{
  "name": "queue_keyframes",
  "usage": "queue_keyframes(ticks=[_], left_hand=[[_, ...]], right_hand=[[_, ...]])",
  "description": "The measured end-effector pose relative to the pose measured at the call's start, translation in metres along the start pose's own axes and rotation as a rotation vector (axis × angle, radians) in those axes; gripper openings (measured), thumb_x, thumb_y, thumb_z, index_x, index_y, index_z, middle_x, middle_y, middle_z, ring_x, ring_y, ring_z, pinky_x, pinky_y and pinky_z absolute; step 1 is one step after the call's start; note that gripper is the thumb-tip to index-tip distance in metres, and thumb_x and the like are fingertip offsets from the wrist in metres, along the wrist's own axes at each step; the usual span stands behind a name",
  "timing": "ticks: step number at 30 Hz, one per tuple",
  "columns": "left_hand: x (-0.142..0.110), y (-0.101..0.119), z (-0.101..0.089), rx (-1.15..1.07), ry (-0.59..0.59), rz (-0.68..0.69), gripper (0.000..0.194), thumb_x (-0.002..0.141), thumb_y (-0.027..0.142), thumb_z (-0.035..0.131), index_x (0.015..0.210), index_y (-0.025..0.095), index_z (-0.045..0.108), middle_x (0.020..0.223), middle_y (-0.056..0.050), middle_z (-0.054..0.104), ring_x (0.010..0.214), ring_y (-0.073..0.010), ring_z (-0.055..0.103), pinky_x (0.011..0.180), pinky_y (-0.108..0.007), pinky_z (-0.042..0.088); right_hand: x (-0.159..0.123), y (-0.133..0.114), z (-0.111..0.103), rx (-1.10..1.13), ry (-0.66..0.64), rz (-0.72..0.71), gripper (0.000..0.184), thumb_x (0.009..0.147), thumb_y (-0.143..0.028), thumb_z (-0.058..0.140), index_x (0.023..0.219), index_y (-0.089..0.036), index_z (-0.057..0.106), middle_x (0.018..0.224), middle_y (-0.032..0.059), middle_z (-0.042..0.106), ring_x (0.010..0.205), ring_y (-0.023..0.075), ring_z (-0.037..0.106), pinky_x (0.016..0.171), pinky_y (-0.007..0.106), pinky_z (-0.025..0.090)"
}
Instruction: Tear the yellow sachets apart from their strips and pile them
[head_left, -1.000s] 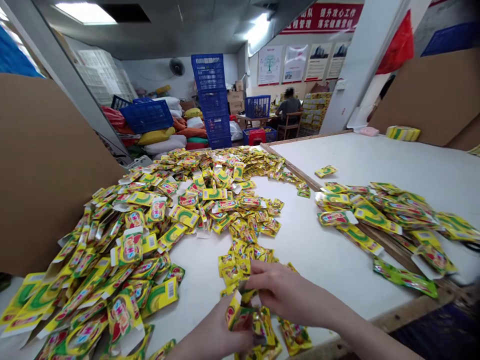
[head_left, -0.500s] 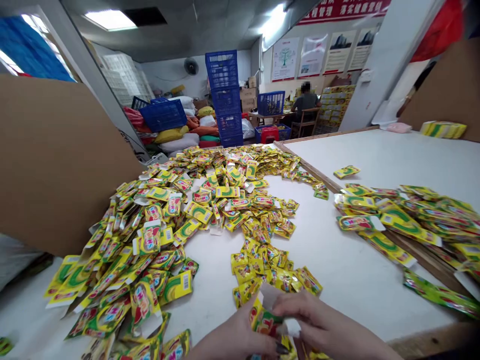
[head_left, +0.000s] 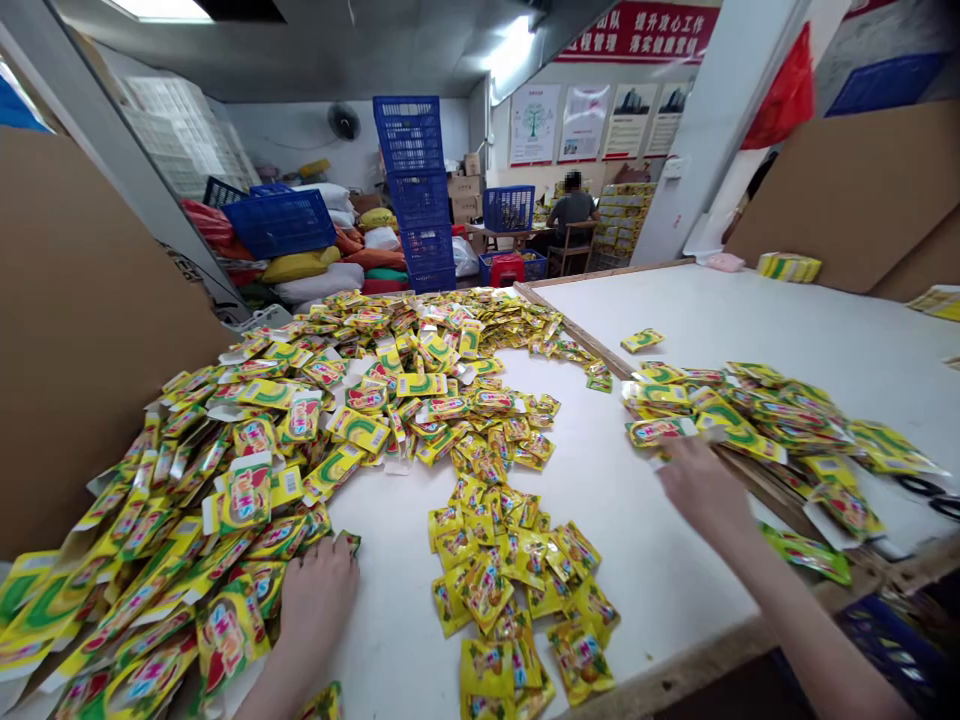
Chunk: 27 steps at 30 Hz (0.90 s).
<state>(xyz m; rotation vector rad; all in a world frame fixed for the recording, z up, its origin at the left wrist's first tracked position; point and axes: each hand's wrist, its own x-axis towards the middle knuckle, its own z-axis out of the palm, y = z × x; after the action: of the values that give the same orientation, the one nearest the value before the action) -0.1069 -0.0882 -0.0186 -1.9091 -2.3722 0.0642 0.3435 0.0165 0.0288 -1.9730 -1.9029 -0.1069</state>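
My left hand [head_left: 319, 590] rests at the right edge of a big pile of yellow-and-green cartons [head_left: 247, 495], many with white flaps raised. Its fingers are curled down onto the pile, and whatever they grip is hidden beneath them. A small packet [head_left: 349, 541] pokes out by its fingertips. Over on the right, my right hand [head_left: 705, 490] reaches to the near left edge of a second heap of cartons [head_left: 780, 415]. It is slightly blurred, and its fingertips are partly hidden. Between the hands lie several small yellow sachets [head_left: 487, 590] in a loose strip.
A wooden strip [head_left: 585, 335] divides the white table [head_left: 600, 450]. A green packet [head_left: 806, 552] and scissors [head_left: 926, 490] lie at right. Cardboard panels [head_left: 97, 320] flank the table. Blue crates [head_left: 420, 190] are stacked behind, and a person [head_left: 574, 210] sits farther back.
Both hands were together over the sachets, handling a carton with a white flap. Now they are apart: left on the left pile, right at the right heap. The view swung right, then back.
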Motion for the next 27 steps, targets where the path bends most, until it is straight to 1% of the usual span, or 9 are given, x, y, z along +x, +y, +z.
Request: queue_keyframes(ticks=[3, 5, 7, 10, 13, 16, 19, 23, 27], left_hand=[[0.003, 0.003, -0.001, -0.096, 0.003, 0.015, 0.036, 0.082, 0.019, 0.031, 0.096, 0.007, 0.063, 0.088, -0.019, 0.066, 0.089, -0.0321, 0.059, 0.082, -0.047, 0.037], [0.007, 0.006, -0.005, -0.211, 0.014, 0.03, 0.036, 0.083, 0.023, 0.034, 0.101, 0.011, 0.062, 0.097, -0.017, 0.067, 0.103, -0.0325, 0.054, 0.09, -0.049, 0.033], [0.011, 0.011, -0.01, -0.396, 0.02, 0.05, 0.036, 0.083, 0.029, 0.036, 0.104, 0.013, 0.061, 0.108, -0.016, 0.064, 0.113, -0.0315, 0.048, 0.096, -0.049, 0.031], [0.012, 0.025, -0.014, -0.685, -0.005, 0.116, 0.04, 0.086, 0.035, 0.032, 0.109, 0.014, 0.057, 0.112, -0.011, 0.063, 0.104, -0.0251, 0.056, 0.088, -0.039, 0.044], [0.006, 0.048, -0.018, -1.148, -0.141, 0.126, 0.041, 0.086, 0.041, 0.034, 0.115, 0.018, 0.053, 0.108, -0.007, 0.064, 0.088, -0.0208, 0.063, 0.073, -0.033, 0.053], [-0.006, 0.071, -0.022, -1.613, -0.362, 0.064, 0.042, 0.08, 0.042, 0.05, 0.115, 0.021, 0.053, 0.109, -0.006, 0.063, 0.086, -0.0211, 0.063, 0.071, -0.034, 0.054], [-0.02, 0.09, -0.027, -1.768, -0.508, 0.04, 0.042, 0.074, 0.042, 0.06, 0.11, 0.021, 0.057, 0.109, -0.006, 0.063, 0.089, -0.0227, 0.061, 0.072, -0.035, 0.053], [-0.035, 0.101, -0.032, -1.968, -0.639, -0.032, 0.046, 0.074, 0.048, 0.057, 0.11, 0.019, 0.057, 0.105, -0.009, 0.065, 0.091, -0.025, 0.06, 0.076, -0.04, 0.051], [-0.045, 0.104, -0.037, -1.976, -0.569, 0.032, 0.04, 0.077, 0.042, 0.057, 0.111, 0.019, 0.056, 0.103, -0.01, 0.065, 0.093, -0.0246, 0.06, 0.077, -0.039, 0.049]], right_hand=[[-0.036, -0.061, 0.02, 0.147, -0.25, -0.311, 0.029, 0.074, -0.021, 0.05, 0.102, -0.016, 0.056, 0.099, 0.0097, 0.059, 0.093, 0.0227, 0.055, 0.077, 0.032, 0.045], [-0.061, -0.093, 0.035, 0.155, -0.335, -0.516, 0.044, 0.07, -0.028, 0.057, 0.113, -0.017, 0.052, 0.109, 0.0113, 0.056, 0.102, 0.0269, 0.05, 0.083, 0.038, 0.042], [-0.08, -0.11, 0.049, 0.107, -0.372, -0.68, 0.054, 0.067, -0.03, 0.06, 0.119, -0.018, 0.049, 0.119, 0.0135, 0.053, 0.112, 0.0321, 0.043, 0.089, 0.046, 0.037], [-0.091, -0.11, 0.061, 0.079, -0.347, -0.803, 0.041, 0.072, -0.019, 0.056, 0.113, -0.015, 0.055, 0.111, 0.0144, 0.06, 0.111, 0.0319, 0.046, 0.094, 0.05, 0.031], [-0.085, -0.102, 0.053, 0.272, -0.314, -0.763, 0.034, 0.076, -0.006, 0.045, 0.105, -0.015, 0.059, 0.101, 0.0112, 0.065, 0.1, 0.0239, 0.055, 0.09, 0.041, 0.037], [-0.075, -0.108, 0.027, 0.599, -0.404, -0.503, 0.032, 0.077, -0.004, 0.038, 0.094, -0.02, 0.061, 0.081, 0.0029, 0.067, 0.073, 0.0151, 0.06, 0.068, 0.027, 0.044], [-0.07, -0.131, 0.007, 0.878, -0.441, -0.342, 0.022, 0.077, -0.008, 0.043, 0.081, -0.019, 0.061, 0.068, -0.0012, 0.058, 0.06, 0.012, 0.053, 0.056, 0.022, 0.039], [-0.075, -0.161, 0.008, 0.997, -0.393, -0.384, 0.02, 0.072, -0.004, 0.045, 0.077, -0.018, 0.059, 0.072, -0.0007, 0.053, 0.066, 0.0118, 0.049, 0.058, 0.021, 0.036], [-0.085, -0.168, 0.019, 0.976, -0.374, -0.346, 0.023, 0.071, -0.003, 0.046, 0.086, -0.019, 0.053, 0.075, -0.0009, 0.051, 0.064, 0.0119, 0.047, 0.059, 0.023, 0.037]])
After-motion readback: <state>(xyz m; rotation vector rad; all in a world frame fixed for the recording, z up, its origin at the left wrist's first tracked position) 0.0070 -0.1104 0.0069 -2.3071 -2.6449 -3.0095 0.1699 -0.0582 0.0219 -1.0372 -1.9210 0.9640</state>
